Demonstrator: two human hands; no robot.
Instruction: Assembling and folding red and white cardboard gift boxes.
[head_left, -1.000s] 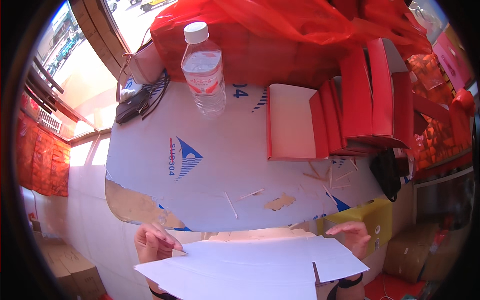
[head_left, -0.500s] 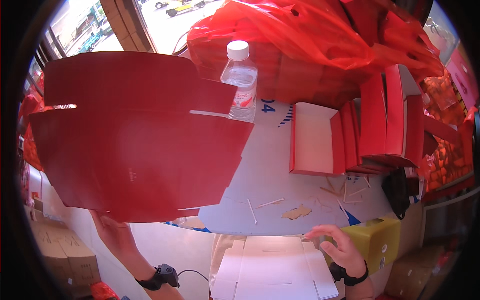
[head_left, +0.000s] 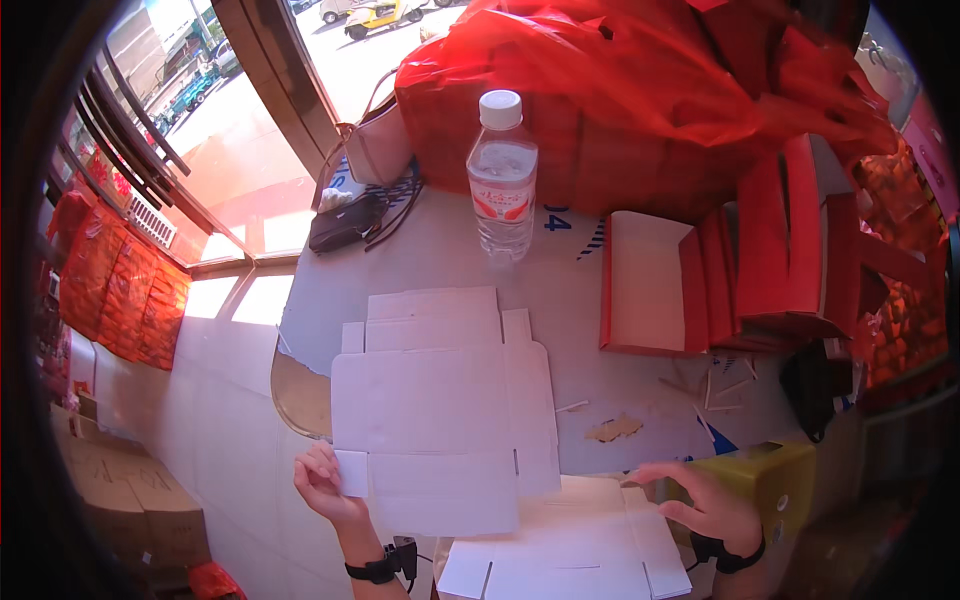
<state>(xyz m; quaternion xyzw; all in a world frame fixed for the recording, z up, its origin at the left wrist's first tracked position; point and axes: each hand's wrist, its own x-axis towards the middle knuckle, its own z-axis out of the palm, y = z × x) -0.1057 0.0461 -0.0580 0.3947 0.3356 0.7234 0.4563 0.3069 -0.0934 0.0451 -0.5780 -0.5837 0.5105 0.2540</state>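
A flat, die-cut cardboard box blank [head_left: 440, 400], white side up, lies over the near left part of the table, its near edge overhanging. My left hand [head_left: 322, 485] has its fingers closed on the small flap at that blank's near left corner. Below, at the table's near edge, are more flat white box blanks [head_left: 570, 548], partly covered by the first one. Over their right side is my right hand [head_left: 705, 505], fingers apart and holding nothing.
Folded red boxes [head_left: 655, 285] stand on the right of the table [head_left: 430, 250], under a big red plastic bag [head_left: 600, 90]. A clear water bottle [head_left: 503, 200] stands mid-table. Thin white sticks [head_left: 735, 388] lie near the right edge, by a yellow container [head_left: 760, 485].
The blank, earlier raised with its red side showing, has turned to its white side and come down toward me. My left hand moved right with it; the right hand shifted slightly right.
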